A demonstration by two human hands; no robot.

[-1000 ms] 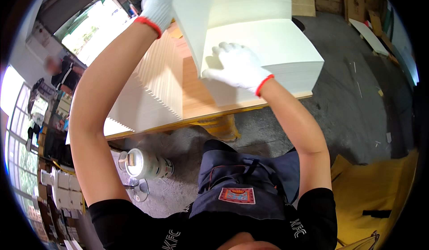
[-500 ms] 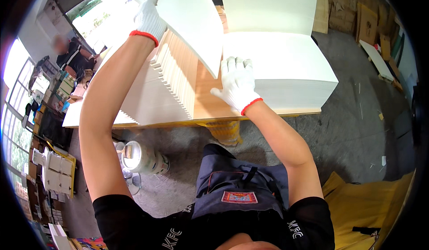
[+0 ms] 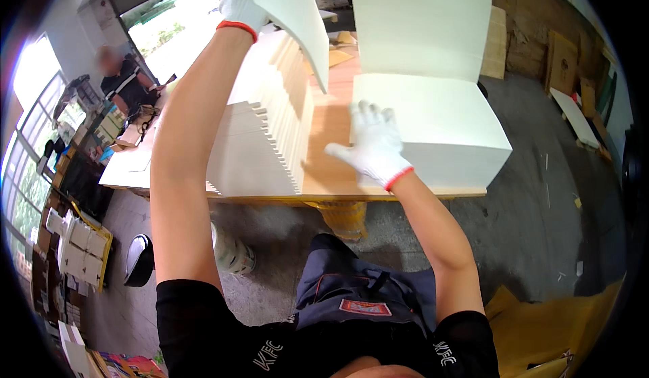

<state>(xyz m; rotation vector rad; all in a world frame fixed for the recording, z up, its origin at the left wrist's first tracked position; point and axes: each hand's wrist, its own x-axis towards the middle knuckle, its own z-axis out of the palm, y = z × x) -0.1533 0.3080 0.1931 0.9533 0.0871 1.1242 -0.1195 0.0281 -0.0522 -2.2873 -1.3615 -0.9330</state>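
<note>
On the wooden table (image 3: 331, 128), one stepped white stack (image 3: 250, 148) stands left and one square white stack (image 3: 453, 117) right. Above the stepped one, the left hand (image 3: 241, 6) holds up a white sheet (image 3: 297, 19), fingers closed on its edge; the right hand (image 3: 377, 147), fingers apart, is at the square stack's left side.

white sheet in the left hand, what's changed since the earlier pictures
The left hand has carried the white sheet leftward, away from the right stack and toward the left stack. It still grips the sheet; the right hand stays open by the right stack, and both stacks stay on the table.
</note>
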